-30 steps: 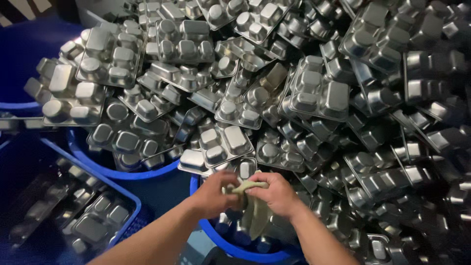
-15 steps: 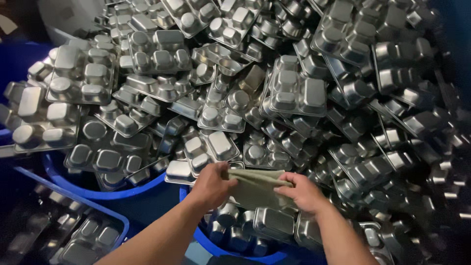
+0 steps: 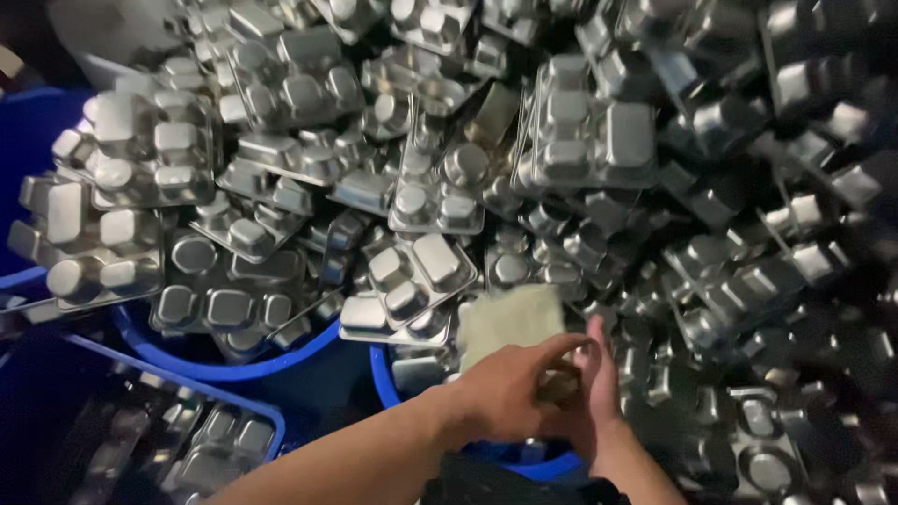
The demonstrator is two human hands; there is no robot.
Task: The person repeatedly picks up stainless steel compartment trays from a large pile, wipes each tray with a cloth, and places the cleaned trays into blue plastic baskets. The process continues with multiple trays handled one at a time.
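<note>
You are pinching a pale green cloth (image 3: pixel 510 323) with both hands, left hand (image 3: pixel 510 393) crossing over right hand (image 3: pixel 589 393), above a near blue tub (image 3: pixel 379 369) amid heaped steel compartment trays (image 3: pixel 421 281).

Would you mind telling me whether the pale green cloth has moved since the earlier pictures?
Yes. The pale green cloth, held stretched between both hands above the blue tub's rim before, now lies further up against the tray heap, just beyond the left hand.
</note>
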